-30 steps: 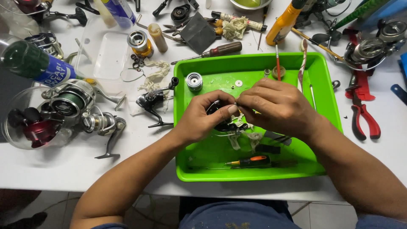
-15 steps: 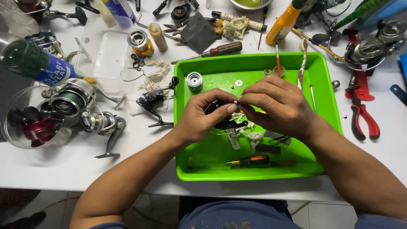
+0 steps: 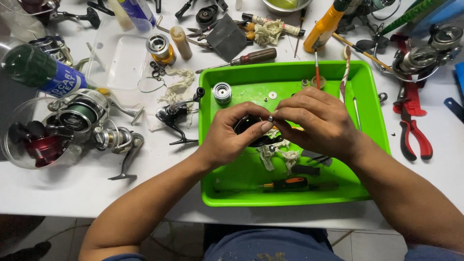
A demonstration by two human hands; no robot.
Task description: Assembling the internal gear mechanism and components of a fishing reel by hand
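Observation:
Over a bright green tray (image 3: 372, 104), my left hand (image 3: 232, 137) grips a black fishing reel body (image 3: 249, 126). My right hand (image 3: 316, 118) meets it from the right, pinching a tiny silver part (image 3: 271, 118) between thumb and forefinger just above the reel body. Under the hands lie scraps of dirty white cloth (image 3: 278, 153). A silver spool (image 3: 222, 93) and a small white washer (image 3: 272, 95) rest in the tray's far left part. An orange and black screwdriver (image 3: 290, 184) lies along the tray's near edge.
Several fishing reels (image 3: 82, 116) crowd the white table on the left, beside a clear plastic box (image 3: 121, 60) and a bottle (image 3: 41, 72). A black reel frame (image 3: 176, 113) sits just left of the tray. Red pliers (image 3: 413, 135) lie at right, an orange bottle (image 3: 326, 24) and a brown-handled screwdriver (image 3: 246, 58) behind.
Both hands have stayed over the tray's middle on the reel body. My right fingers have shifted slightly, now pinching the small silver part at its top.

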